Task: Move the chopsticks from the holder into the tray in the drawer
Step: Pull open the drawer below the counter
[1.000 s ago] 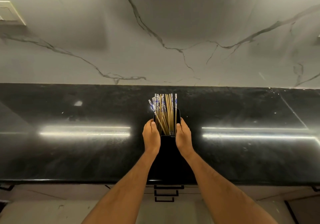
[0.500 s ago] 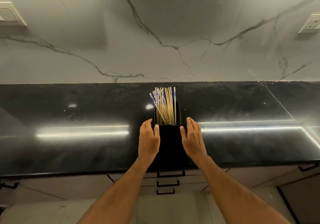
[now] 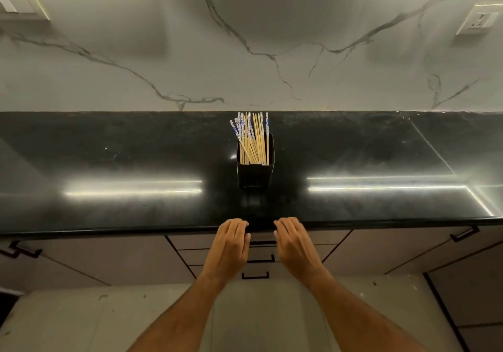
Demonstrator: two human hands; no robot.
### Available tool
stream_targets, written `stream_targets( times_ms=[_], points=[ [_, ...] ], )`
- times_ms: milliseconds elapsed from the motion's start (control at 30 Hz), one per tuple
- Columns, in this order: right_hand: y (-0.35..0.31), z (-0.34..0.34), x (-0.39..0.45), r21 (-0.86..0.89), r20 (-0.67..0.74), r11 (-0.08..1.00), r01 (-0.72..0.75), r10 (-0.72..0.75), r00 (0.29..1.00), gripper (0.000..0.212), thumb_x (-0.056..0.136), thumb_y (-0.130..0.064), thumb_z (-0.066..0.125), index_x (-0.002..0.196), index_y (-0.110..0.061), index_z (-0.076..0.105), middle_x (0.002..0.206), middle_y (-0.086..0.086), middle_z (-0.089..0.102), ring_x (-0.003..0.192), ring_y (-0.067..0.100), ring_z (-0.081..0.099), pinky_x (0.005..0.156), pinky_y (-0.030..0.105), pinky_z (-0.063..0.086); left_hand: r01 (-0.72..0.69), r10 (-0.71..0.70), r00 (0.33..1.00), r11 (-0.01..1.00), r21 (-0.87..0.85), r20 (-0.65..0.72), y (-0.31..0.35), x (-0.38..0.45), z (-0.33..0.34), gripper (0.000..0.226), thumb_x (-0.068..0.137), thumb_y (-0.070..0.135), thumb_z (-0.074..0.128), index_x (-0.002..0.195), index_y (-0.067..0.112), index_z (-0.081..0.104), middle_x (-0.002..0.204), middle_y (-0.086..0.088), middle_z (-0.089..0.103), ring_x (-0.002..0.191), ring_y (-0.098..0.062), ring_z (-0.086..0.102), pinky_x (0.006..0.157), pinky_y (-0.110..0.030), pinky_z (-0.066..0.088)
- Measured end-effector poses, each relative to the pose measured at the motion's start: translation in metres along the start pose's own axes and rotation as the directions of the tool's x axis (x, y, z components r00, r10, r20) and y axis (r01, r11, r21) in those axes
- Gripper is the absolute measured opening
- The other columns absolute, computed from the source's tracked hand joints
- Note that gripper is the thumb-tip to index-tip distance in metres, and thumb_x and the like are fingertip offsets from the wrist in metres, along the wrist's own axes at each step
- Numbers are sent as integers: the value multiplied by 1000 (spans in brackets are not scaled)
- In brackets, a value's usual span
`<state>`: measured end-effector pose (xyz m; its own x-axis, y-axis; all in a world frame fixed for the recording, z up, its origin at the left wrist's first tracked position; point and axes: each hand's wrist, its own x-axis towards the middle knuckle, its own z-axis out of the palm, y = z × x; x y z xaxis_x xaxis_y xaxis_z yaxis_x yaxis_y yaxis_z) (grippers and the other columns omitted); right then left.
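A black square holder (image 3: 254, 174) stands upright on the black countertop (image 3: 109, 161), in the middle. Several wooden chopsticks (image 3: 254, 145) with blue-and-white tops stick up out of it, leaning left. My left hand (image 3: 230, 248) and my right hand (image 3: 295, 245) hover side by side at the counter's front edge, well in front of the holder, palms down, fingers loosely curled and holding nothing. Under them is a stack of shut drawers (image 3: 258, 253) with black handles. No tray is visible.
A marble wall (image 3: 245, 52) rises behind the counter, with a switch plate (image 3: 19, 2) at the top left and a socket (image 3: 479, 21) at the top right. Cabinet doors with black handles flank the drawers. Pale floor (image 3: 258, 311) lies below.
Both hands let go of the holder's sides and drew back toward me, down to the counter's front edge. The holder stays where it stood on the counter.
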<state>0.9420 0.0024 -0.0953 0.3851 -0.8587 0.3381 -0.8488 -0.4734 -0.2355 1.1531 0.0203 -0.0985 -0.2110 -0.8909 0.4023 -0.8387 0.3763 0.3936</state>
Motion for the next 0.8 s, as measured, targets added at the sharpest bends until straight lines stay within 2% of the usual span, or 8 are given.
stream_targets(
  times_ms=[167, 233, 333, 400, 467, 567, 700, 800],
  points=[
    [5, 23, -24, 22, 146, 999, -29, 25, 989, 26, 100, -15, 48, 121, -10, 62, 114, 6, 64, 104, 20, 60, 94, 31, 50, 78, -97, 976, 991, 106, 193, 2, -20, 30, 37, 105, 32, 38, 133, 13, 53, 127, -3, 59, 119, -17, 55, 107, -33, 44],
    [10, 33, -26, 23, 232, 999, -49, 43, 972, 29, 100, -12, 48, 126, -10, 60, 122, 7, 62, 111, 21, 58, 101, 31, 47, 106, -141, 960, 983, 151, 243, 1, -20, 41, 38, 104, 28, 44, 137, 11, 52, 132, -7, 59, 125, -21, 54, 110, -34, 42],
    [18, 52, -22, 14, 331, 999, -52, 44, 943, 36, 98, -6, 50, 133, -10, 56, 130, 8, 59, 119, 21, 54, 107, 30, 43, 112, -173, 932, 973, 201, 319, -4, -20, 62, 30, 100, 20, 53, 130, 13, 56, 124, -5, 62, 116, -22, 59, 104, -32, 46],
    [20, 65, -18, 23, 389, 998, -55, 42, 920, 40, 97, -6, 54, 137, -11, 53, 134, 9, 58, 123, 22, 53, 109, 31, 42, 130, -211, 902, 965, 229, 377, -9, -20, 77, 37, 95, 16, 60, 132, 13, 55, 126, -6, 61, 116, -22, 58, 105, -32, 46],
    [22, 80, -14, 32, 435, 998, -45, 26, 900, 45, 96, -8, 59, 140, -10, 51, 137, 10, 57, 124, 24, 55, 108, 33, 43, 161, -247, 873, 960, 229, 421, -16, -18, 90, 47, 94, 15, 63, 139, 12, 50, 130, -8, 59, 116, -22, 58, 103, -32, 47],
    [28, 97, -6, -25, 541, 999, -29, 38, 840, 35, 97, -11, 58, 133, -12, 56, 130, 12, 62, 113, 27, 61, 91, 32, 50, 263, -342, 778, 939, 221, 528, -23, -6, 105, 47, 98, 16, 57, 143, 17, 45, 129, -11, 58, 108, -24, 60, 95, -33, 50],
    [30, 118, 17, -107, 614, 990, -91, 138, 777, 33, 105, -38, 38, 133, -26, 53, 132, 5, 59, 107, 25, 59, 87, 36, 47, 353, -427, 717, 904, 242, 551, -31, 5, 127, 49, 101, 18, 52, 148, 24, 40, 151, -5, 44, 132, -23, 48, 110, -36, 40],
    [29, 134, 27, -132, 620, 970, -204, 241, 746, 32, 106, -37, 38, 133, -27, 53, 133, 6, 59, 115, 26, 59, 92, 37, 46, 341, -454, 699, 891, 300, 553, -33, 7, 136, 57, 95, 10, 59, 147, 23, 41, 150, -6, 44, 135, -25, 46, 113, -37, 38]
  ],
)
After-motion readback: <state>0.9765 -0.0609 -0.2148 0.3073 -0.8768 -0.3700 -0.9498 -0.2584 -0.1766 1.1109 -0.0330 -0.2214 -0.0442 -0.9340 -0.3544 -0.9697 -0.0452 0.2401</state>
